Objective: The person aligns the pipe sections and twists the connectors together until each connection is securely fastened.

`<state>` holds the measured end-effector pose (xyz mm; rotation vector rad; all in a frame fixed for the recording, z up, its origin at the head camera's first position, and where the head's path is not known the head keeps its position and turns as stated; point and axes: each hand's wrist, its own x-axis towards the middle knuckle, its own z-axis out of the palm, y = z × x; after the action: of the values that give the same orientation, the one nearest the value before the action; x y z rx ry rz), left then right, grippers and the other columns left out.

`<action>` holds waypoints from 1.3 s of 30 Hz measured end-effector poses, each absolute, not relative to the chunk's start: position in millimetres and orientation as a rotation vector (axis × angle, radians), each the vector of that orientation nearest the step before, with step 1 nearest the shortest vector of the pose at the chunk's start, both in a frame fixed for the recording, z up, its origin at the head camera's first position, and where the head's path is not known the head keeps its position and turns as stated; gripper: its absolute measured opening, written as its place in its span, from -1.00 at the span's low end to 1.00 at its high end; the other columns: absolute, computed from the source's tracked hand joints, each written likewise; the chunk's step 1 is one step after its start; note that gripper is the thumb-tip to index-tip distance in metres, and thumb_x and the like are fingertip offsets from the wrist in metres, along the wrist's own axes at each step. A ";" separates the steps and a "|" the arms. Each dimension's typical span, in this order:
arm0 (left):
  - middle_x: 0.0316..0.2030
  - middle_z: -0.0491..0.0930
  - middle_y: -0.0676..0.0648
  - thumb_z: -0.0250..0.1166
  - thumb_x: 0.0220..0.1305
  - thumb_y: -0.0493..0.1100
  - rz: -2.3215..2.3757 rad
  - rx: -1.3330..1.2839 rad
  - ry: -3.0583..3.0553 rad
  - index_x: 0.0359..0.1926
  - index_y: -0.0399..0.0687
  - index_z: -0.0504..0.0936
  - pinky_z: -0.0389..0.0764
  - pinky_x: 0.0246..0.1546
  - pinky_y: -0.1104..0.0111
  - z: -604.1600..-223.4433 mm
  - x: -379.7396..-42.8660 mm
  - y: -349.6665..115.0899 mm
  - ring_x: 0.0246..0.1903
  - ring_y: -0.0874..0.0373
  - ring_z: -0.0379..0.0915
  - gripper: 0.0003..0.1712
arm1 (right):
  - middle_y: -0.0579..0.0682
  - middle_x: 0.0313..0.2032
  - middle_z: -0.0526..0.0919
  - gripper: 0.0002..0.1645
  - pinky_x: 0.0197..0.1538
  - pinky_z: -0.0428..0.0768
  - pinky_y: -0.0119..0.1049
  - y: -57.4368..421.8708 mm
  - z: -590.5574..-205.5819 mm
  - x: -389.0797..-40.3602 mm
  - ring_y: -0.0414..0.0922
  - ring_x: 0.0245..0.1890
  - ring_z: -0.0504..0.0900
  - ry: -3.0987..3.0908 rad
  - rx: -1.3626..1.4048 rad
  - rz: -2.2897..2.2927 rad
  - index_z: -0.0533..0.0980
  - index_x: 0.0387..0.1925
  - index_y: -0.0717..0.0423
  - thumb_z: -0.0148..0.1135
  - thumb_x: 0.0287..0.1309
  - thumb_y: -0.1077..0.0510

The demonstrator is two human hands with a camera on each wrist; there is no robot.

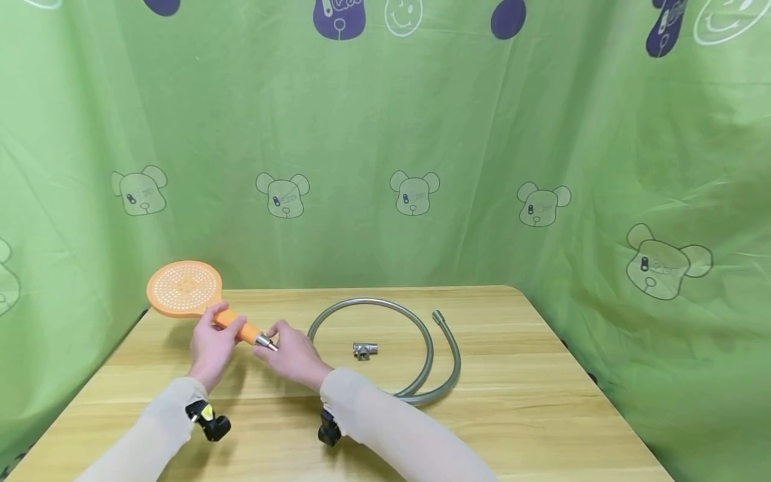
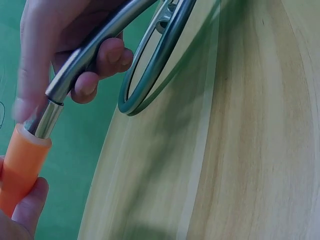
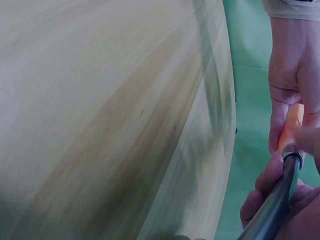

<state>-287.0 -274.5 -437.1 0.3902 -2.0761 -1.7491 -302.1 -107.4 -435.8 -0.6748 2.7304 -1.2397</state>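
Note:
An orange shower head (image 1: 185,289) with a round perforated face is held above the table's left part. My left hand (image 1: 211,348) grips its handle (image 2: 22,165), thumb on one side and fingers on the other. My right hand (image 1: 295,355) holds one end of a grey metal shower hose (image 1: 429,348), fingers curled round it near its silver connector (image 2: 50,119). In the left wrist view, the connector meets the open base of the handle. How far it sits inside is hidden. The index finger of the right hand (image 2: 45,45) looks blurred beside the joint.
The hose loops across the wooden table (image 1: 530,402), its free end fitting (image 1: 438,316) pointing away from me. Within the loop lies a small chrome angle valve (image 1: 364,350). A green patterned curtain (image 1: 361,134) surrounds the back and sides.

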 end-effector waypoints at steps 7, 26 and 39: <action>0.02 0.42 -0.29 0.32 0.36 -0.20 -1.736 0.404 -2.068 0.45 -0.15 0.29 0.67 -0.22 0.58 -436.4 -287.7 -274.1 -0.37 0.39 0.51 -0.30 | -0.19 -0.59 0.47 -0.79 -0.57 0.39 -0.36 -110.7 -433.3 -300.3 -0.24 -0.63 0.38 2.847 -0.713 -1.143 0.52 -0.28 -0.14 0.20 0.38 -0.15; 0.05 0.44 -0.31 0.32 0.36 -0.20 -1.715 0.417 -2.070 0.43 -0.16 0.30 0.67 -0.24 0.60 -435.4 -286.5 -272.9 -0.36 0.41 0.49 -0.32 | -0.22 -0.55 0.49 -0.79 -0.57 0.41 -0.36 -112.8 -435.8 -301.0 -0.25 -0.61 0.40 2.912 -0.734 -1.049 0.51 -0.27 -0.15 0.17 0.39 -0.15; 0.10 0.42 -0.34 0.30 0.38 -0.19 -1.733 0.416 -2.074 0.45 -0.15 0.28 0.67 -0.21 0.59 -433.1 -283.9 -271.6 -0.36 0.41 0.50 -0.31 | -0.24 -0.51 0.52 -0.69 -0.51 0.43 -0.41 -109.7 -433.1 -297.9 -0.27 -0.57 0.45 2.919 -0.698 -1.084 0.53 -0.19 -0.11 0.40 0.20 -0.15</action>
<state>-283.9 -271.6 -433.1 0.4160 -2.0738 -1.7326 -297.9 -109.7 -433.1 -0.6978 2.9189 -1.0837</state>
